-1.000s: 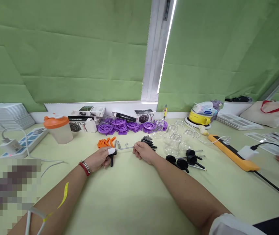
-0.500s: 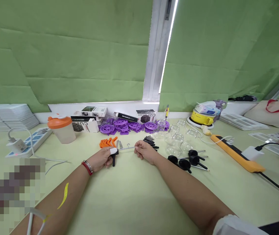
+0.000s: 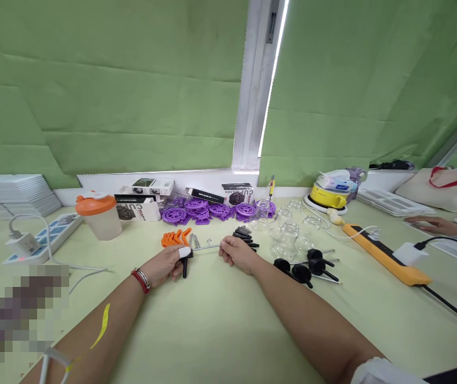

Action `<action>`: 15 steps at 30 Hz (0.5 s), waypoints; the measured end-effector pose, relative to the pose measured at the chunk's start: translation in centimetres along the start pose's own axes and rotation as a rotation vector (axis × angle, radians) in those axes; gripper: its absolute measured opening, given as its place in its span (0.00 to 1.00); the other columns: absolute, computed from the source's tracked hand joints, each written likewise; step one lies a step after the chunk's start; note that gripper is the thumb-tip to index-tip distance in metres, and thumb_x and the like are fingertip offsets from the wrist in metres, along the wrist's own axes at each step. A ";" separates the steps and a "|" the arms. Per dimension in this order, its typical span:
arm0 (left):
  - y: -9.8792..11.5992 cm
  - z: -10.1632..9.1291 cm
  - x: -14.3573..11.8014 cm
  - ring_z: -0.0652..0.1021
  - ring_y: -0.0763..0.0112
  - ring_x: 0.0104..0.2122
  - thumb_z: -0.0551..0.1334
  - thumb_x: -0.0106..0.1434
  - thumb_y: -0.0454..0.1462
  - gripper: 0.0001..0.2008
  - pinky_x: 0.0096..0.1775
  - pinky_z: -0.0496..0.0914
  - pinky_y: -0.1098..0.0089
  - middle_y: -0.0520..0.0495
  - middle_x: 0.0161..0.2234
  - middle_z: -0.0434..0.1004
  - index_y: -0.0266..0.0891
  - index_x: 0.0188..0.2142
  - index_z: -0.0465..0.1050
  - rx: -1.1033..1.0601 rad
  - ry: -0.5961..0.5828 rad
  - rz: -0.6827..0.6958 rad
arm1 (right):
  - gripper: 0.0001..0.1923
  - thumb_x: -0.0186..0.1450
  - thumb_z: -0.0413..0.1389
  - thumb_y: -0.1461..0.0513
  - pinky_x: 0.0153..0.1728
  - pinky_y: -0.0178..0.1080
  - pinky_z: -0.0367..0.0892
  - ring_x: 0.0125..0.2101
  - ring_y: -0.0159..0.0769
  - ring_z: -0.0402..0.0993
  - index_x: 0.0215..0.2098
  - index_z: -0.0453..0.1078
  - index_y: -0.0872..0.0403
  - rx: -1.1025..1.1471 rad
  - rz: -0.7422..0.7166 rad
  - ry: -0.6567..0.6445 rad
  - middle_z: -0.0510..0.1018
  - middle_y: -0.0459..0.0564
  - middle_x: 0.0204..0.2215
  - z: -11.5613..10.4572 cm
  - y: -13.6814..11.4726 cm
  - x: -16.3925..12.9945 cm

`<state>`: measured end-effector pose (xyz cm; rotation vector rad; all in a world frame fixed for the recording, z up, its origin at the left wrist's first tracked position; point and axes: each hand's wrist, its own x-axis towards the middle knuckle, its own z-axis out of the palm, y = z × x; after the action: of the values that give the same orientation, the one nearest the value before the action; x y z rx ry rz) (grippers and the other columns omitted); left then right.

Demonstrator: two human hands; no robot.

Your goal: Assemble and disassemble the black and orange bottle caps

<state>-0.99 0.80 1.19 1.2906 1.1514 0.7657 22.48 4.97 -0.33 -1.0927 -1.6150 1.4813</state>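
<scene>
My left hand (image 3: 167,266), a white wrap on one fingertip, is closed on a black plastic part with a short handle (image 3: 185,266). From that part a thin metal rod (image 3: 207,247) runs level to the right. My right hand (image 3: 235,253) pinches the rod's far end between thumb and fingers. Just beyond my left hand lie orange angled pieces (image 3: 176,237) and a few metal pins (image 3: 194,241). Black handles and small screws (image 3: 245,232) lie past my right hand. To its right are several black round parts with handles (image 3: 302,274) and metal rods.
Purple wheel-shaped pieces (image 3: 196,209) lie along the back near printed boxes (image 3: 142,208). Clear glass vessels (image 3: 286,240) stand right of centre. A shaker bottle (image 3: 99,218) and white power strip (image 3: 52,234) are left; an orange power strip (image 3: 386,255) and another person's hand (image 3: 428,224) are right.
My hands keep nearly the same hold on the black part and rod. The view has shifted slightly. At the right, the other person's hand has moved farther back and to the left.
</scene>
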 end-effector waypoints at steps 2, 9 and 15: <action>-0.1 -0.1 0.0 0.57 0.80 0.12 0.58 0.57 0.53 0.19 0.16 0.53 0.77 0.61 0.11 0.55 0.39 0.29 0.62 -0.002 0.002 0.004 | 0.15 0.66 0.50 0.55 0.17 0.29 0.56 0.14 0.24 0.58 0.25 0.62 0.55 -0.010 0.008 0.007 0.66 0.41 0.15 0.1 -0.2 -0.1; -0.6 -0.4 0.3 0.56 0.80 0.12 0.58 0.56 0.54 0.20 0.17 0.53 0.76 0.61 0.11 0.55 0.40 0.29 0.61 -0.010 -0.002 -0.008 | 0.08 0.64 0.52 0.58 0.16 0.29 0.57 0.17 0.25 0.62 0.32 0.62 0.54 0.050 -0.019 0.017 0.69 0.42 0.22 0.2 -0.1 -0.2; -0.2 -0.1 0.2 0.56 0.80 0.12 0.58 0.55 0.55 0.21 0.16 0.53 0.77 0.62 0.11 0.54 0.40 0.28 0.60 -0.003 0.002 -0.015 | 0.06 0.60 0.54 0.60 0.16 0.29 0.58 0.19 0.25 0.63 0.33 0.61 0.53 0.062 -0.031 -0.002 0.70 0.43 0.24 0.1 0.2 0.0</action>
<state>-1.12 0.96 0.94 1.2781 1.1601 0.7579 22.48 4.91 -0.57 -1.0280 -1.5699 1.5030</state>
